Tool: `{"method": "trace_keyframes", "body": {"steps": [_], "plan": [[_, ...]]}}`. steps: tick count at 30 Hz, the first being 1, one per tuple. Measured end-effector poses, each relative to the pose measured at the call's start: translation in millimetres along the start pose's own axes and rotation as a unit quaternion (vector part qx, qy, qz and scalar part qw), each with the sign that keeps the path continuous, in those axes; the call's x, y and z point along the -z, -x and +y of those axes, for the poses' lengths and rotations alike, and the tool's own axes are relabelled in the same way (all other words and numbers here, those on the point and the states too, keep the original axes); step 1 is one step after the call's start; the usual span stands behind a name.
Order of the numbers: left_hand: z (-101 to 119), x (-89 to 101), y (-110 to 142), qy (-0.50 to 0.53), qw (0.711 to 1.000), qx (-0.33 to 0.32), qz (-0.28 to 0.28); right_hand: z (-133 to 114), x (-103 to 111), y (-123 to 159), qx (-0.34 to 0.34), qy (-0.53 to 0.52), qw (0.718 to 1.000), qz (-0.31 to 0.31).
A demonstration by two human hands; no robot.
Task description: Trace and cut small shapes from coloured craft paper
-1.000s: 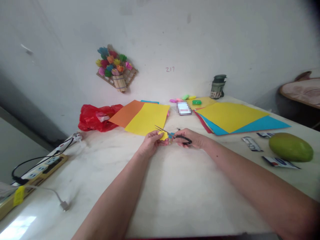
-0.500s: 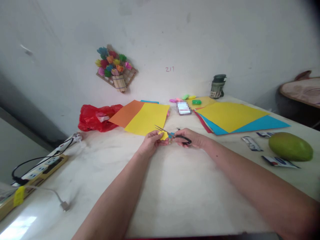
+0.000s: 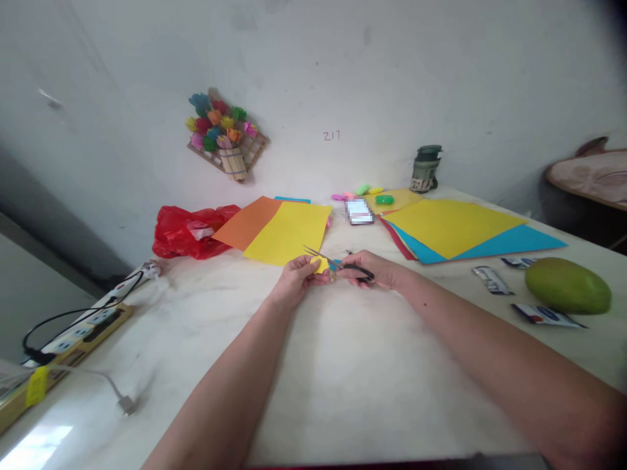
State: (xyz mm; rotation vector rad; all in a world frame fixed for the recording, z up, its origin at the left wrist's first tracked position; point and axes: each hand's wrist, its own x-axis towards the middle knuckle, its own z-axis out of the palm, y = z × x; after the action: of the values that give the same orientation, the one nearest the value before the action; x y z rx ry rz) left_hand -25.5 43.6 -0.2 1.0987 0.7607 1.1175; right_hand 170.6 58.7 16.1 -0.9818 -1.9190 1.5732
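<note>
Between the thumb and fingers of my left hand [image 3: 296, 277] is a small piece of yellow paper [image 3: 320, 265]. My right hand [image 3: 375, 267] grips black-handled scissors [image 3: 360, 271], whose slim blades stand slightly apart and point left across the yellow piece. Whether the blades touch the paper I cannot tell. A scrap of blue paper [image 3: 335, 265] shows between the hands, partly hidden. Just beyond them lies a yellow sheet [image 3: 289, 232] over an orange sheet [image 3: 247, 222].
A red plastic bag [image 3: 179, 234], a phone [image 3: 359, 211] and stacked coloured sheets [image 3: 450, 225] lie farther back. On the right are a green fruit [image 3: 568, 286] and several small packets [image 3: 546, 315]. A power strip [image 3: 73, 339] with cables runs along the left; a dark green bottle [image 3: 426, 168] stands behind.
Almost nothing differs. The view has shifted very slightly, and both hands keep the same hold on the yellow paper and the scissors.
</note>
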Motion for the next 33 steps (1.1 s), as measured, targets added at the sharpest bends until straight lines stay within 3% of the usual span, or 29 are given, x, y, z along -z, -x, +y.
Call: {"method": "trace_keyframes", "body": {"steps": [33], "plan": [[1.0,-3.2,1.2,-0.002,1.000,-0.008,-0.009,-0.8,-4.2,-1.2,-0.007,0.011,1.000,0.016]]}}
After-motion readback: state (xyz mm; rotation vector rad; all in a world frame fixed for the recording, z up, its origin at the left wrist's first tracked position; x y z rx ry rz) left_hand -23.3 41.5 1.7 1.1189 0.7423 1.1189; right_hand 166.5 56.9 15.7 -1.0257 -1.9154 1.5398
